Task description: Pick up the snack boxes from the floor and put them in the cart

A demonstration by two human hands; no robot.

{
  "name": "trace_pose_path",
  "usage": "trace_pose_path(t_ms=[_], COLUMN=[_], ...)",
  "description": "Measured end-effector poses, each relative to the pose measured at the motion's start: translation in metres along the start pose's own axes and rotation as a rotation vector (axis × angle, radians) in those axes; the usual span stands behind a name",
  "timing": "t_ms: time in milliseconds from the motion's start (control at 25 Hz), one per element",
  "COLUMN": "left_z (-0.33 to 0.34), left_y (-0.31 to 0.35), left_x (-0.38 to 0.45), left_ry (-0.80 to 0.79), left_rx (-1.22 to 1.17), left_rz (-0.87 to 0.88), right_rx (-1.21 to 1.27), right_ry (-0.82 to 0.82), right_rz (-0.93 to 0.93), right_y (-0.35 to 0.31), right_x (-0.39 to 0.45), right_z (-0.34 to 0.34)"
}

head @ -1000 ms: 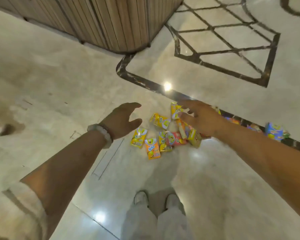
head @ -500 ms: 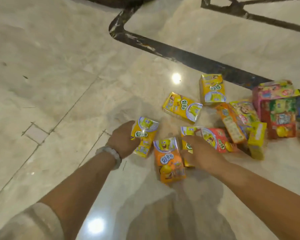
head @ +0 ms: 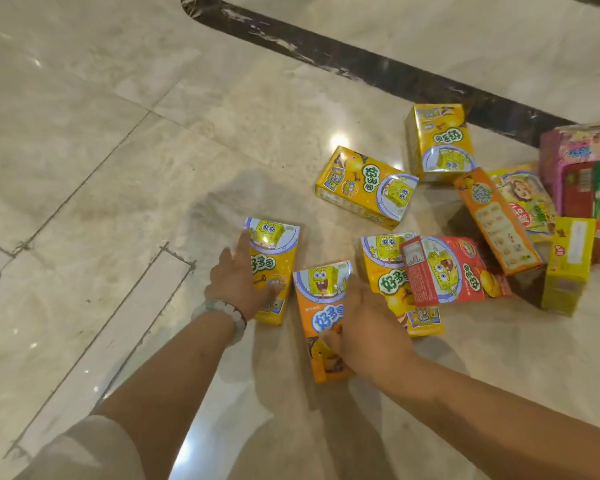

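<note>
Two hands have dropped onto the floor's scattered boxes: left hand (head: pixel 238 282) curls around a yellow cardboard snack box (head: pixel 274 268), right hand (head: pixel 364 323) fingers clasp an orange one (head: pixel 321 306); lifting comes next.

Glossy beige marble floor (head: pixel 84 133) — crossed by a dark inlaid band (head: pixel 378 71).
</note>
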State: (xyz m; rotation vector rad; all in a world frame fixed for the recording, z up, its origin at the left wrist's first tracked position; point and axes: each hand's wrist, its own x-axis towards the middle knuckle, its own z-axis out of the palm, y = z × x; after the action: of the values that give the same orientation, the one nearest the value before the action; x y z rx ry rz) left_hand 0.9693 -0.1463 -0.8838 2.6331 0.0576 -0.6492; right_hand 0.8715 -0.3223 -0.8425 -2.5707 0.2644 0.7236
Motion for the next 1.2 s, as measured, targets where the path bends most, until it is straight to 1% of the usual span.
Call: trace_pose_path(t_ms=[80, 120, 200, 280, 360, 480, 600, 680, 760, 840, 920, 1040, 1120, 1200], left_z=[0.001, -0.001, -0.003, -0.002, 0.002, 0.009, 0.007, -0.001, -0.019, -0.052, -0.1, -0.197, -0.269, -0.345], left_y=[-0.009, -0.012, -0.019, -0.028, -0.034, -0.036, -0.038, -0.039, -0.032, -0.012, 0.018, 0.075, 0.114, 0.157], left_x=[0.002, -0.001, -0.012, -0.026, -0.04, -0.052, -0.06, -0.061, -0.065, -0.071, -0.084, -0.105, -0.125, -0.155], left_ry=[-0.043, -0.089, -0.167, -0.174, -0.123, -0.057, -0.037, -0.058, -0.068, -0.059, -0.041, -0.009, 0.005, -0.004], left_rx=[-0.069, -0.076, -0.08, -0.153, -0.268, -0.427, -0.745, -0.899, -1.002, -0.999, -0.947, -0.916, -0.926, -0.953], left_rz=[-0.023, -0.047, -0.111, -0.137, -0.146, -0.188, -0.226, -0.242, -0.214, -0.164, -0.107, -0.005, 0.064, 0.134], right_rx=[-0.097, -0.11, -0.088, -0.036, 0.116, 0.385, 0.574, 0.712, 0.955, 1.236, 1.363, 1.414, 1.418, 1.379], right_ry=[0.007, 0.022, 0.04, 0.051, 0.052, 0.117, 0.163, 0.111, 0.045, -0.006, -0.005, 0.017, 0.071, 0.16], right_rz=[0.008, 0.012, 0.03, 0.037, 0.033, 0.061, 0.112, 0.175, 0.2, 0.215, 0.202, 0.14, 0.106, 0.058], right_y=[-0.005, -0.006, -0.006, -0.006, -0.005, 0.001, 0.004, 0.001, -0.003, -0.012, -0.025, -0.052, -0.077, -0.103], right_x=[0.004, 0.005, 0.008, 0.009, 0.011, 0.014, 0.017, 0.015, 0.012, 0.003, -0.013, -0.051, -0.081, -0.118], right_z=[0.003, 0.003, 0.005, 0.008, 0.013, 0.02, 0.026, 0.017, 0.002, -0.028, -0.072, -0.169, -0.247, -0.33])
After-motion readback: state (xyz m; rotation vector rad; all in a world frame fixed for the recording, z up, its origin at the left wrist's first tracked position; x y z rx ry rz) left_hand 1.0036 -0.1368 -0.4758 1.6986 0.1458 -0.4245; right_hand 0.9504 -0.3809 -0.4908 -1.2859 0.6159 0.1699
